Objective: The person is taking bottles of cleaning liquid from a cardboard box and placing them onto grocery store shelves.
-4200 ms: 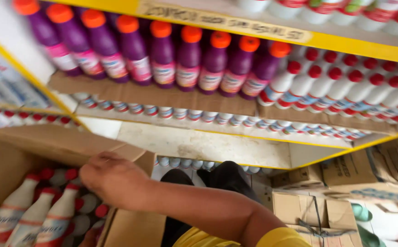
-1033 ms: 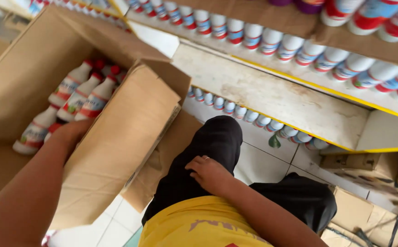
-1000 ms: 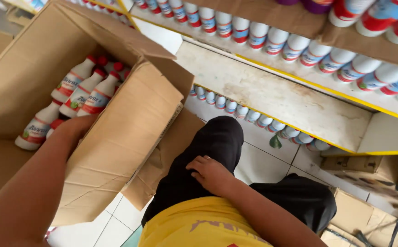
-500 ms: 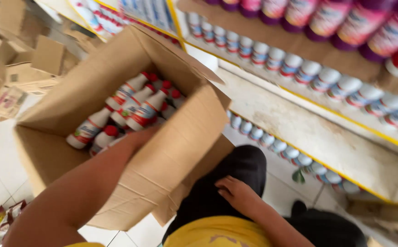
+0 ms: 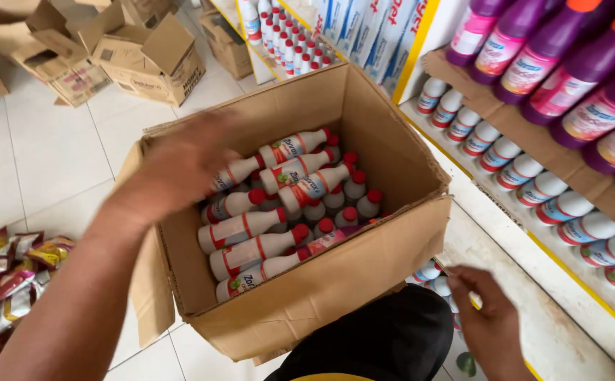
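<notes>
An open cardboard box (image 5: 364, 271) sits on the floor by my knee, full of white bottles with red caps (image 5: 251, 226), some lying flat and some upright. My left hand (image 5: 180, 166), blurred by motion, hovers over the box's left side with fingers spread and holds nothing. My right hand (image 5: 487, 317) is low at the right, fingers apart, above the empty bottom shelf (image 5: 569, 346), near small white bottles under it.
Shelves on the right carry purple bottles with orange caps (image 5: 576, 77) and rows of white bottles (image 5: 533, 183). Empty cardboard boxes (image 5: 145, 56) lie on the tiled floor behind. Colourful snack packets (image 5: 4, 282) are piled at the left.
The view has swung left and down onto the box. My left hand lifted from the box flap to above the bottles. My right hand left my knee and moved toward the bottom shelf.
</notes>
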